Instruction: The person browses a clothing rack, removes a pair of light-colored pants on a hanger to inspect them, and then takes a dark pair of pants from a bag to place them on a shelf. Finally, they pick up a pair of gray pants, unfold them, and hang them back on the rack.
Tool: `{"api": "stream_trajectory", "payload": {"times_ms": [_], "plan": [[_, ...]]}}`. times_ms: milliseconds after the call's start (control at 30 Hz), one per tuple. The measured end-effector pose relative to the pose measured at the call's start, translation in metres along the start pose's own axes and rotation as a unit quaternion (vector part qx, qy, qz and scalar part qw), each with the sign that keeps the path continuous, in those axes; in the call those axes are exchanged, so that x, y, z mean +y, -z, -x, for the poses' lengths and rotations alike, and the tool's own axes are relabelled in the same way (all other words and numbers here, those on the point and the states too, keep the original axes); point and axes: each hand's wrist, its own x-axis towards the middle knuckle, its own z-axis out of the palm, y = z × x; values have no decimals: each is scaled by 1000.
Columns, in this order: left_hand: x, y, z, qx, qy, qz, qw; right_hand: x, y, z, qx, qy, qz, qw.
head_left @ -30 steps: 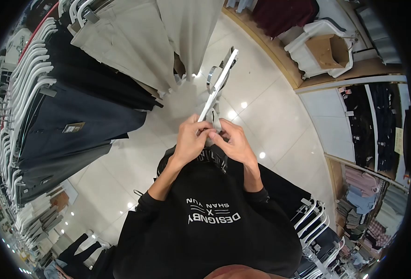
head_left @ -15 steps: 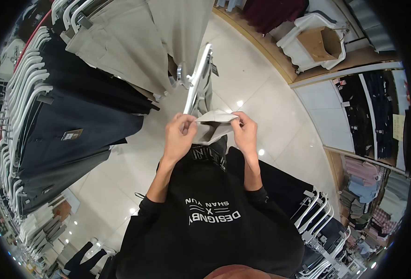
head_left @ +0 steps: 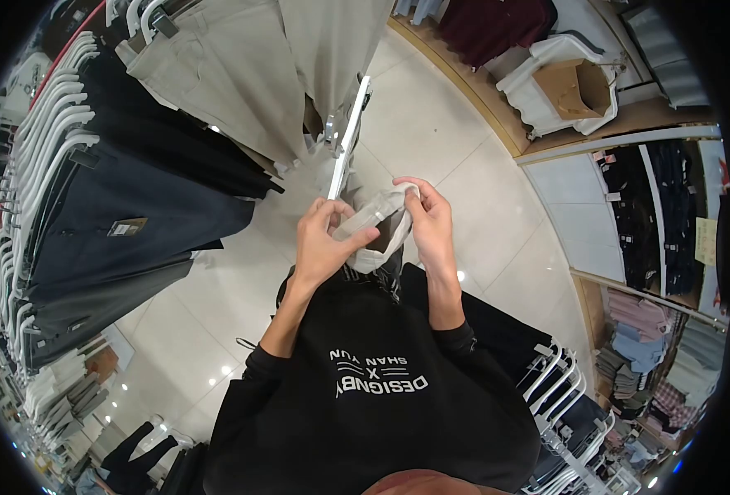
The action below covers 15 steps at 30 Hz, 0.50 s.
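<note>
A light beige garment (head_left: 363,252) is stretched between my hands, its edge forming an open loop. My left hand (head_left: 323,241) is at the loop's left side, thumb out over the opening and fingers curled by the cloth and the lower end of a white hanger (head_left: 349,136). My right hand (head_left: 432,223) pinches the loop's upper right edge between thumb and fingers. The hanger slants up and away above my left hand, with a metal clip near it. Part of the garment hangs below, hidden behind the hanger.
Beige trousers (head_left: 216,74) and dark trousers (head_left: 134,219) hang on a rack at the left. More dark trousers (head_left: 484,318) hang at the lower right. Shelves with a brown paper bag (head_left: 567,89) and folded clothes (head_left: 639,318) line the right. A person's dark-clad legs (head_left: 138,454) show lower left.
The cloth edge has gone from a flatter fold to a rounded loop. My left thumb has extended over it, and my right hand has risen slightly. The hanger stands at a slightly different angle.
</note>
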Motion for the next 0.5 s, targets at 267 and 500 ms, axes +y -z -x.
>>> {"api": "stream_trajectory", "payload": {"times_ms": [267,500], "plan": [[-9,-2,6,-54,18,-90,994,-28,-9,14,3,65,-26,998],[-6,0,-1,13,95,110,989,-43,31,28,-155,117,219,956]]}}
